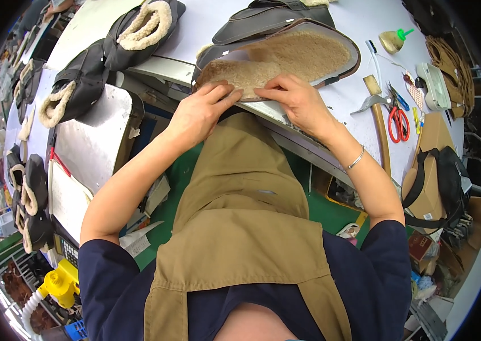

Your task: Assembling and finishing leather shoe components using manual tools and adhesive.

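A large dark shoe piece with tan fleece lining point(303, 54) lies at the table's near edge, its fleecy inside facing up. My left hand point(202, 111) is closed at its near rim, thumb and fingers pinching the fleece edge. A short way to the right, my right hand point(300, 102) pinches the same edge between thumb and forefinger. The fingertips partly hide the bit of rim they grip. Just behind lies another dark leather shoe point(272, 25), which the lined piece partly overlaps.
Finished-looking fleece-lined shoes point(78, 79) stand at the left, by a metal-topped stand point(93, 136). To the right lie a hammer point(378, 113), red-handled scissors point(398, 124), a brush point(372, 48), a green-tipped bottle point(392, 41) and a pale tray point(433, 85). A black bag point(448, 182) sits at the right edge.
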### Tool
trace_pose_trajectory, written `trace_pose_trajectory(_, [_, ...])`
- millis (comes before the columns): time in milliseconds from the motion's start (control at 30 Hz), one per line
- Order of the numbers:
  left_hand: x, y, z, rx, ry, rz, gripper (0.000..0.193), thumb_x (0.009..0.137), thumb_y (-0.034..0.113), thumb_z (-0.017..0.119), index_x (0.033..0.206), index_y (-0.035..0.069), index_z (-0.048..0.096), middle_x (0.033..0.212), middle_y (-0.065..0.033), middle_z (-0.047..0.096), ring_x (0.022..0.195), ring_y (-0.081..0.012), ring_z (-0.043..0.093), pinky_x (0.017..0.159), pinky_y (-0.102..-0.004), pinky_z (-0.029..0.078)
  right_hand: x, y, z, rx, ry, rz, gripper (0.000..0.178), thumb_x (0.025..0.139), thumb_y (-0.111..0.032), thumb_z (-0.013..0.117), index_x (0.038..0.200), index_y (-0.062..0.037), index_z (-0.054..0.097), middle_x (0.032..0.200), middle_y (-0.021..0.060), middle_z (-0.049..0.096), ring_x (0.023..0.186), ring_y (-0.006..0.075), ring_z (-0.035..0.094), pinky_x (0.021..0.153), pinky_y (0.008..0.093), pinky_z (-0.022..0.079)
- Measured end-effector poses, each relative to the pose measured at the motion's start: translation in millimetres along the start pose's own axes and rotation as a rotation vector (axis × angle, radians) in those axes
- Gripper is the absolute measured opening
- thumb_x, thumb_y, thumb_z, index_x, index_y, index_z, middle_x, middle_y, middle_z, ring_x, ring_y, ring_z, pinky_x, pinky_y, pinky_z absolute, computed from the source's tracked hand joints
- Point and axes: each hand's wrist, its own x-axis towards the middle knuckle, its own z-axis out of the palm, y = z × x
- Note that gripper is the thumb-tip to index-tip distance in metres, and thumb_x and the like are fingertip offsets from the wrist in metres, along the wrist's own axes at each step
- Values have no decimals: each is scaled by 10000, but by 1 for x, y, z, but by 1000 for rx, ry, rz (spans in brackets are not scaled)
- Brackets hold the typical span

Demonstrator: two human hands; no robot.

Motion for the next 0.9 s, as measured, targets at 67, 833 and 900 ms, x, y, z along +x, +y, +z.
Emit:
trace_pose_trajectory(67, [1,-1,0,34,2,21,591,720,-33,609,1295,92,559,1231,-102,562,1162,-286,546,932,-371,498,-3,-8,-2,-151,-51,-8,383,751,34,553,1084,-107,678,965,33,618,922,241,580,760,362,525])
trace_pose_trajectory(833, [40,33,2,306,111,38,696,684,79,702,1343,135,488,1037,-69,536,939,-252,539,795,-350,481,-60,-37,26,-257,588,169,97,840,-45,617,936,-32,607,943,100,605,897,296,571,776,387,478])
trace_pose_trajectory(900, [48,36,12,297,118,99,690,687,57,674,1346,148,490,1070,-68,542,963,-254,533,801,-353,485,-54,-35,29,-272,633,204,85,847,-41,600,932,-37,603,920,99,597,867,294,564,755,387,474])
